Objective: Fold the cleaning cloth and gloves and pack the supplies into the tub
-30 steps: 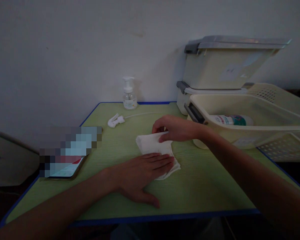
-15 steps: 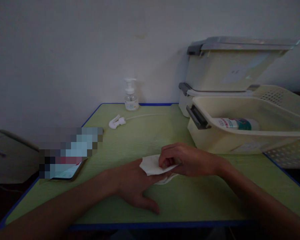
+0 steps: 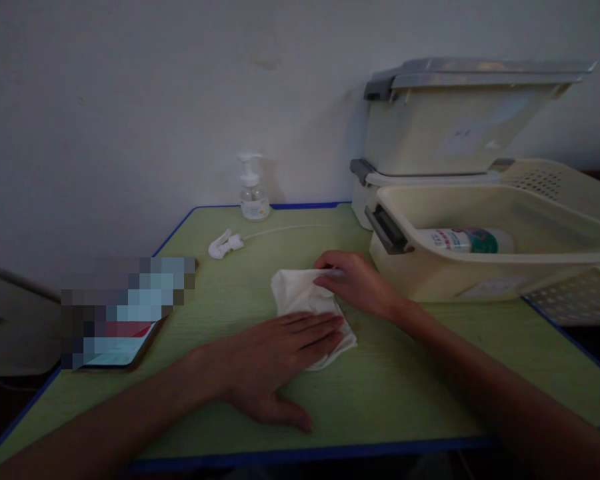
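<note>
A thin white cloth [image 3: 300, 290] lies on the light green tabletop [image 3: 380, 387] in front of me, partly creased. I cannot tell whether it is fabric or paper. My left hand [image 3: 280, 353] rests palm down over the cloth's lower part, fingers stretched out and thumb spread. At the cloth's far right edge, my right hand [image 3: 355, 280] pinches it between thumb and fingers. The part of the cloth beneath my left palm is hidden.
Toward the wall stand a clear pump bottle [image 3: 255, 193] and a white trigger nozzle [image 3: 225, 244] with a thin tube. To the left lies a phone [image 3: 115, 353], partly blurred out. A cream bin [image 3: 430, 277] at right holds a white-and-green bottle [image 3: 467, 241]; lidded boxes [image 3: 440, 127] are stacked behind.
My right hand has moved away from me, drawing the cloth's flap back off my left fingers, so they now show on top of it. My left hand stays almost in place.
</note>
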